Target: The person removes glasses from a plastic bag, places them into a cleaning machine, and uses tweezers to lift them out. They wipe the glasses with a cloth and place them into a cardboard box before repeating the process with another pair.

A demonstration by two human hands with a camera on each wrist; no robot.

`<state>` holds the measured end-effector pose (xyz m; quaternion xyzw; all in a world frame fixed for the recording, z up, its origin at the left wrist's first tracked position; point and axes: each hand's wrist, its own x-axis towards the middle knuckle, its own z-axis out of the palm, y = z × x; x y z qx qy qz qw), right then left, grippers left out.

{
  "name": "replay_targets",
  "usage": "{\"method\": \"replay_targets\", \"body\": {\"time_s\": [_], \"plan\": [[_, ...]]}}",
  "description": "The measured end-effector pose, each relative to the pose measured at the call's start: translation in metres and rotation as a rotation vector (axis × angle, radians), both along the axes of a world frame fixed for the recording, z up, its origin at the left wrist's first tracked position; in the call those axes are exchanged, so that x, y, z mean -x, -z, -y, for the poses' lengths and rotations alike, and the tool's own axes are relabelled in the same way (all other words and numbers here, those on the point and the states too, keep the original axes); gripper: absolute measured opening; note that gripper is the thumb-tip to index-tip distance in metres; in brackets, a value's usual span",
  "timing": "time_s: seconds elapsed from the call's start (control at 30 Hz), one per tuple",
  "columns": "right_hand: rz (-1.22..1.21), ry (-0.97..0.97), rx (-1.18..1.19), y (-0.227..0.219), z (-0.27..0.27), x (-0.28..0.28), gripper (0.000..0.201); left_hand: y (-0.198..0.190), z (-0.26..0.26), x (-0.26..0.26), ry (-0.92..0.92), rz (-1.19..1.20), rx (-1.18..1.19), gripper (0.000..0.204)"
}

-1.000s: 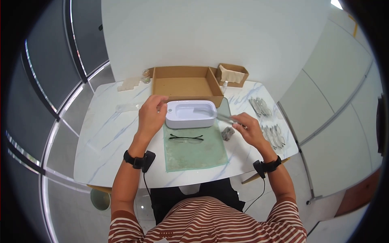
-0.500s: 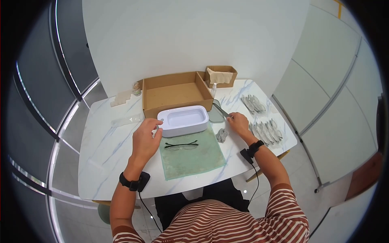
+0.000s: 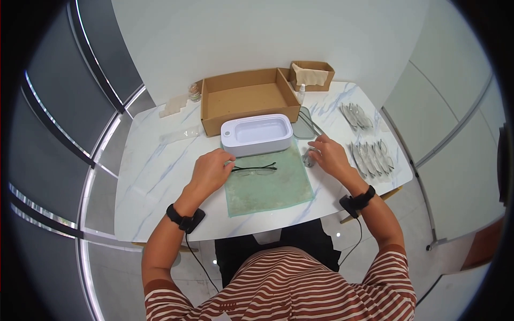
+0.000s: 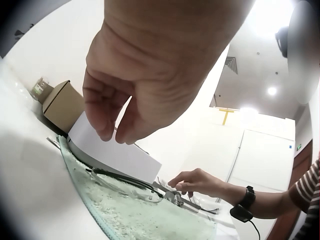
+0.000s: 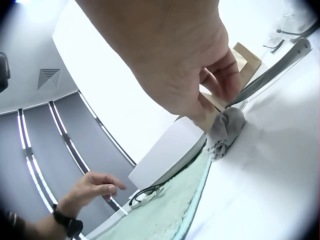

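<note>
Black-framed glasses (image 3: pixel 256 169) lie on a green cloth mat (image 3: pixel 270 195), in front of a white ultrasonic-cleaner-like box (image 3: pixel 259 147) with a recessed basin. Just above the left end of the glasses is my left hand (image 3: pixel 212 171), its thumb and fingertips a little apart with nothing between them. My right hand (image 3: pixel 333 159) hovers over a crumpled grey cloth (image 5: pixel 227 131) at the mat's right edge. Its loosely bent fingers are right at the top of the cloth in the right wrist view. Metal tweezers (image 5: pixel 272 74) lie beyond that hand, tips on a grey-green tray (image 3: pixel 303 131).
Behind the white box stands a large open cardboard box (image 3: pixel 243 101). A smaller carton (image 3: pixel 326 81) with beige cloth and a spray bottle (image 3: pixel 301 94) are at the back right. Several glasses (image 3: pixel 372 159) lie at right; a jar (image 3: pixel 194 92) stands back left.
My right hand has laid the tweezers down on the tray and moved back to the grey cloth. My left hand has come from the white box's left side to the glasses.
</note>
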<state>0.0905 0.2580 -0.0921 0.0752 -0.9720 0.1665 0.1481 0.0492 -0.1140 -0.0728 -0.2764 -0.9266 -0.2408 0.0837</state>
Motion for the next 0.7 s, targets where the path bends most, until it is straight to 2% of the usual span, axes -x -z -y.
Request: {"method": "replay_targets", "body": {"time_s": [0.1, 0.17, 0.5, 0.6, 0.7], "plan": [[-0.059, -0.098, -0.001, 0.006, -0.001, -0.004, 0.025, 0.008, -0.003, 0.007, 0.049, -0.002, 0.043, 0.016], [0.015, -0.173, -0.046, 0.013, -0.005, 0.000, 0.018, 0.010, -0.007, 0.008, 0.081, 0.005, 0.057, 0.016], [0.006, -0.197, -0.126, 0.019, 0.001, 0.009, 0.009, 0.020, -0.013, 0.009, 0.130, 0.039, 0.198, 0.015], [-0.064, -0.199, 0.009, 0.008, 0.021, 0.002, 0.007, 0.017, -0.015, 0.005, 0.142, 0.055, 0.168, 0.014], [-0.155, -0.335, 0.238, -0.010, 0.058, -0.011, 0.010, 0.014, -0.021, -0.001, 0.167, 0.111, 0.114, 0.014]]}}
